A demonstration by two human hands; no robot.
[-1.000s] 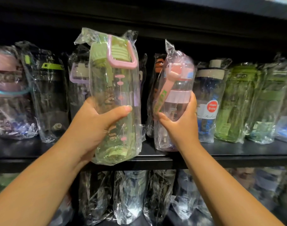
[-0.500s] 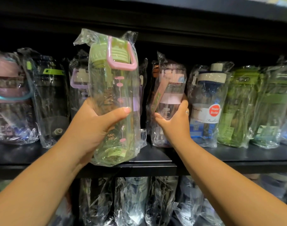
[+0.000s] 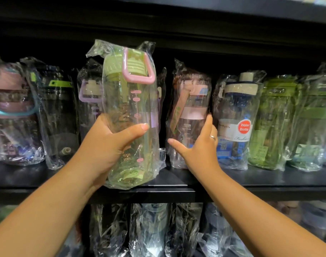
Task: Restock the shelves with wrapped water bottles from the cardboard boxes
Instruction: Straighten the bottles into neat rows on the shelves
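- Left hand (image 3: 102, 147) has a full grip wrapped round the green bottle (image 3: 130, 115), thumb across the front, fingers hidden behind it.
- That green bottle is upright in its clear plastic wrap, pale green cap and a pink handle (image 3: 138, 71) at the top, its base level with the front edge of the black shelf (image 3: 251, 180); whether it rests on the shelf or hangs just above it, I cannot tell.
- Over to the right hand (image 3: 197, 145): grip spread open, palm against the front of the pink-banded bottle (image 3: 192, 115), fingertips up along its right side, thumb out to the left. It closes on nothing.
- A ring (image 3: 212, 137) shows on one finger of that hand.
- The pink-banded bottle stands upright on the shelf, further back than the green one, in the row with the other wrapped stock.
- Just beside it to the right, a blue bottle (image 3: 236, 123) with a red round "Water Bottle" sticker, then two olive-green bottles (image 3: 273, 123) further along.
- Left of the green bottle: a lilac-handled bottle (image 3: 90, 93) partly hidden behind it, a dark bottle with a lime clip (image 3: 56, 112), and a pinkish one (image 3: 12, 112) at the edge.
- Below, the lower shelf (image 3: 149, 230) holds more wrapped bottles, too crumpled and dim to sort out.
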